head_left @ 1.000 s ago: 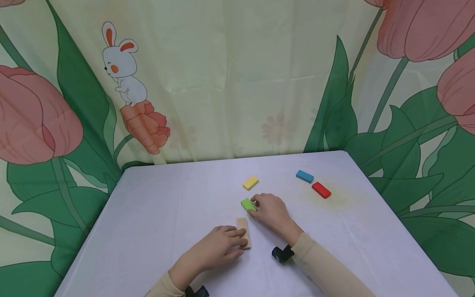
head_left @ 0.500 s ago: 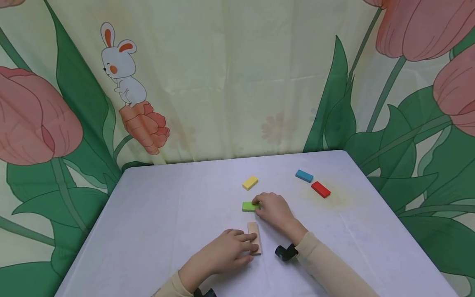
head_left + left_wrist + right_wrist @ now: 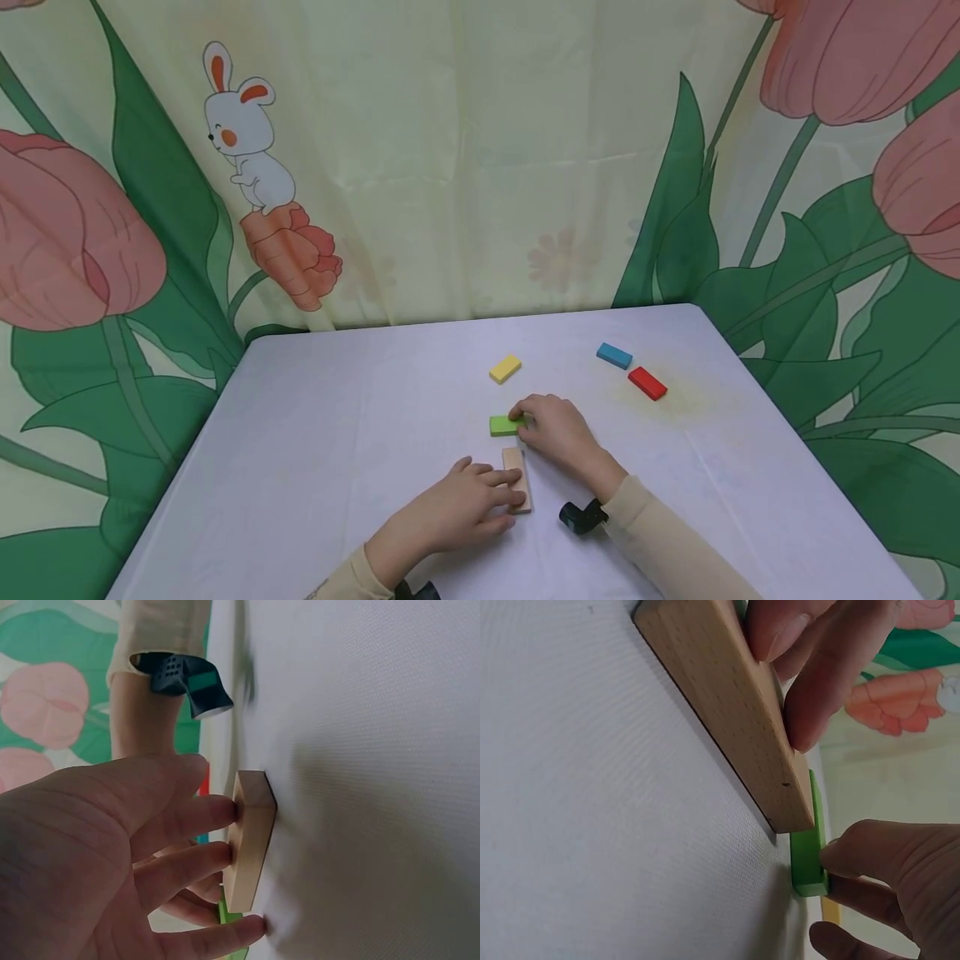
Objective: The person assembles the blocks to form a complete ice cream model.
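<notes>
A plain wooden block (image 3: 512, 458) lies flat on the table, its long side running away from me. My left hand (image 3: 463, 510) rests outstretched fingertips on its top; the left wrist view shows two fingers touching the wood (image 3: 253, 825). Just beyond its far end a green block (image 3: 502, 426) lies crosswise. Its right end is pinched by my right hand (image 3: 557, 429), with thumb and finger covering that end. In the right wrist view the thumb presses on the green block (image 3: 806, 859), close to the wooden block's end (image 3: 742, 742).
Farther back lies a yellow block (image 3: 506, 368). To the right, a blue block (image 3: 614, 356) and a red block (image 3: 647, 383) lie close together. A white cloth covers the table (image 3: 300, 433), and a printed curtain (image 3: 465, 167) hangs behind its far edge.
The wooden block has slid a little to the right under my left fingers. The green block has turned from slanted to crosswise in my right hand. The other blocks stay put.
</notes>
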